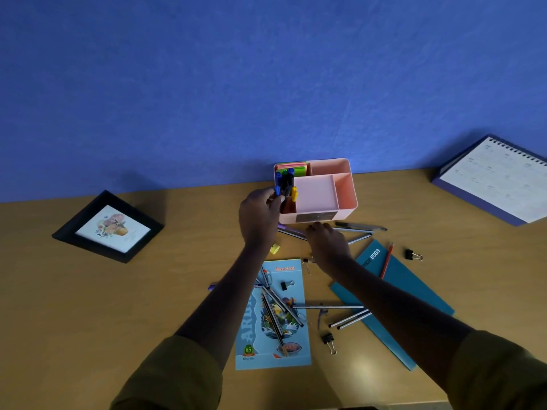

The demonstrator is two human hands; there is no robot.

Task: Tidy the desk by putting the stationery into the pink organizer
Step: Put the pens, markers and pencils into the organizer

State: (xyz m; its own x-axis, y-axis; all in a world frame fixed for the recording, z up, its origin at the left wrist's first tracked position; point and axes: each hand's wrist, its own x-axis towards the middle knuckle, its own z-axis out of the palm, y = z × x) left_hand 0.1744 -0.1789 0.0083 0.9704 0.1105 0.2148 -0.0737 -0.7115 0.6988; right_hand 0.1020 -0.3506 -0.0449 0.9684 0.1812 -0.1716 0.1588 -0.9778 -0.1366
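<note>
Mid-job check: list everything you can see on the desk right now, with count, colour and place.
pink organizer: one, pink, back centre; markers and sticky notes in left compartments
pens: several, loose in front of organizer
binder clips: four visible, black, scattered
red pencil: one, on teal notebook
light blue notebook: one, front centre, pens on it
picture frame: one, black, left
desk calendar: one, right
left hand: holding markers at organizer
right hand: on pens

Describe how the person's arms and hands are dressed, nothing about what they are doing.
Both hands, left hand and right hand, are bare: no gloves, and no rings or watch that I can make out. The forearms are uncovered. Olive-green sleeves, left sleeve and right sleeve, are pushed up toward the elbows.
</note>
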